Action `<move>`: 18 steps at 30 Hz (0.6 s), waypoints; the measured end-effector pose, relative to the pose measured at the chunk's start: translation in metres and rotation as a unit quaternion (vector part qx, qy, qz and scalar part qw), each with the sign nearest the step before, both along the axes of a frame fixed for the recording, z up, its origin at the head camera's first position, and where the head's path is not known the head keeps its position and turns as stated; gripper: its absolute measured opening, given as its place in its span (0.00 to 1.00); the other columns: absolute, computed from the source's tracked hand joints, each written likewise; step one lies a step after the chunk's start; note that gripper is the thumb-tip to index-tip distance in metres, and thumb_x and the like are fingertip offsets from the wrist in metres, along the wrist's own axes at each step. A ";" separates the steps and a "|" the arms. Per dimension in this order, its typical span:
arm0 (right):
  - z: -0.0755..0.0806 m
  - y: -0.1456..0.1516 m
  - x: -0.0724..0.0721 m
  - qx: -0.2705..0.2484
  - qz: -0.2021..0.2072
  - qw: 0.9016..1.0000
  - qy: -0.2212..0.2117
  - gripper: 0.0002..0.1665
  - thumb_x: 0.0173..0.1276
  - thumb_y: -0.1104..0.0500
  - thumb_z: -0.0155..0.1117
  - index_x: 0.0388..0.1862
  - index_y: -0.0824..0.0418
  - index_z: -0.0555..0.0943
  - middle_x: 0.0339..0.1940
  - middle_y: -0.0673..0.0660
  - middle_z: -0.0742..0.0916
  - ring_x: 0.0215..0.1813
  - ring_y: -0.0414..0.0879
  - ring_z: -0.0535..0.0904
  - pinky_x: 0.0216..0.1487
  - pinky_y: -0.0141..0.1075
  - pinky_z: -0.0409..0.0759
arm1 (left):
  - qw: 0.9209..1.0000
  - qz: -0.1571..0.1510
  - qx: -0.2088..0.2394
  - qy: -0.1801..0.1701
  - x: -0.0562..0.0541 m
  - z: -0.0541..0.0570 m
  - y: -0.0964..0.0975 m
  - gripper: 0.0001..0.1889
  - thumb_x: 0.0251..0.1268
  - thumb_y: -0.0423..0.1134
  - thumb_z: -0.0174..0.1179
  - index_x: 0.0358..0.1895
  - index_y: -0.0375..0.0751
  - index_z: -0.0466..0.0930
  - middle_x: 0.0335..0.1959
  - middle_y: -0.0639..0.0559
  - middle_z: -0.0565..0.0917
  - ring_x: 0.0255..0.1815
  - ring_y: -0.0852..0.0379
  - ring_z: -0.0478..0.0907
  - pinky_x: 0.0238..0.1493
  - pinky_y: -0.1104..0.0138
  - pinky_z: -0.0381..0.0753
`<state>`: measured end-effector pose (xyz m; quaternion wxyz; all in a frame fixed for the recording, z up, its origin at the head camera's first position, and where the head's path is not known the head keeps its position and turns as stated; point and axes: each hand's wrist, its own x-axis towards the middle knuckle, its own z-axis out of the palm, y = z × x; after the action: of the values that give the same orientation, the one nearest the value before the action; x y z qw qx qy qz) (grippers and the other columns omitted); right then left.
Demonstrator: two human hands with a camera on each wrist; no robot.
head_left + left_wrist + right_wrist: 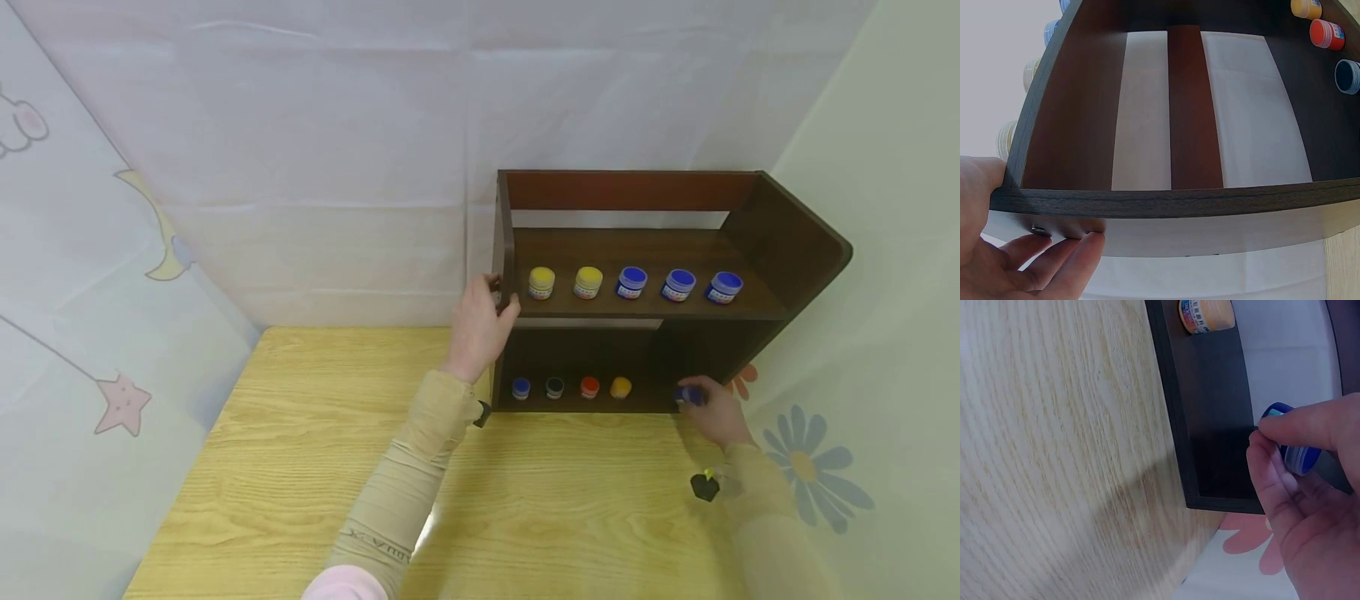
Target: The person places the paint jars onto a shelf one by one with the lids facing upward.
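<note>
My right hand (717, 411) pinches a small blue paint jar (688, 395) between thumb and fingers, at the right end of the lower shelf. In the right wrist view this jar (1300, 459) is tilted and partly covered by the fingers. With its thumb at the front edge and fingertips on the outer face, my left hand (480, 327) holds the left side panel of a dark brown two-tier shelf (600, 315). An orange-yellow jar (620, 387) stands closest to the right hand's jar, followed leftward by a red jar (590, 387), a black jar (555, 387) and a blue jar (521, 387).
Along the upper tier stand two yellow jars (542, 283) and three blue jars (632, 282). The shelf rests on a wood-grain table (322, 450). A pale cloth wall (322, 167) rises behind, and a printed side wall (885, 358) is close on the right.
</note>
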<state>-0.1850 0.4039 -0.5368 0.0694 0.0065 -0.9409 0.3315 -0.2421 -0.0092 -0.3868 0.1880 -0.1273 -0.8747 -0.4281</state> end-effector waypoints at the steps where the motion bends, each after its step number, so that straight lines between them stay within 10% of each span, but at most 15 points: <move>1: 0.001 -0.001 0.000 -0.002 0.000 1.000 0.003 0.21 0.62 0.71 0.63 0.56 0.72 0.78 0.49 0.79 0.81 0.44 0.66 0.79 0.38 0.46 0.77 | 1.000 0.001 -0.001 0.001 0.000 0.000 0.000 0.22 0.74 0.42 0.59 0.61 0.29 0.71 0.54 0.38 0.80 0.47 0.47 0.82 0.43 0.63 0.85; 18: 0.017 -0.008 -0.011 0.014 -0.053 0.998 0.028 0.21 0.70 0.57 0.70 0.56 0.68 0.81 0.43 0.71 0.85 0.36 0.53 0.80 0.33 0.40 0.75 | 1.000 0.000 0.003 0.002 0.000 -0.001 0.000 0.21 0.74 0.41 0.60 0.60 0.29 0.72 0.54 0.38 0.79 0.48 0.46 0.83 0.43 0.64 0.86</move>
<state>-0.1957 0.3959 -0.5199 0.1135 -0.0329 -0.9419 0.3143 -0.2424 -0.0089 -0.3882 0.1904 -0.1280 -0.8730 -0.4304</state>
